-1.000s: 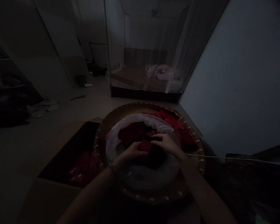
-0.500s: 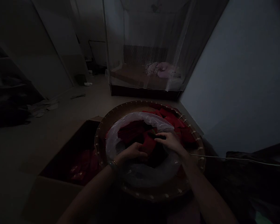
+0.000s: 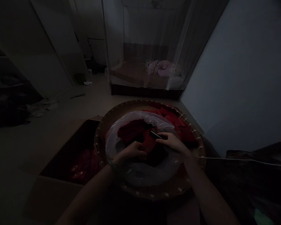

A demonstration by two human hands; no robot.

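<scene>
My left hand (image 3: 134, 150) is closed on the near edge of a red piece (image 3: 150, 143), which looks like cloth or a packet; the dim light hides its exact kind. Between the fingers and thumb of my right hand (image 3: 172, 142) is a slim dark object with a pale, shiny edge (image 3: 155, 134), its tip over the red piece. Both hands are above the mouth of a translucent plastic bag (image 3: 140, 177), whose rim is rolled outward. Darker red folded items (image 3: 131, 131) lie inside the bag. A round woven bamboo tray (image 3: 107, 113) holds the bag.
More red pieces (image 3: 172, 117) lie on the tray's far right side. At left stands an open cardboard box (image 3: 53, 184) with red, shiny-wrapped items. A white cord (image 3: 236, 160) runs right from the tray. Beyond is a netted bed (image 3: 131, 76); a wall (image 3: 243, 78) rises at right.
The slim object in my right hand has turned so its pale edge now shows, pointing up and left. My left hand keeps nearly the same place on the red piece.
</scene>
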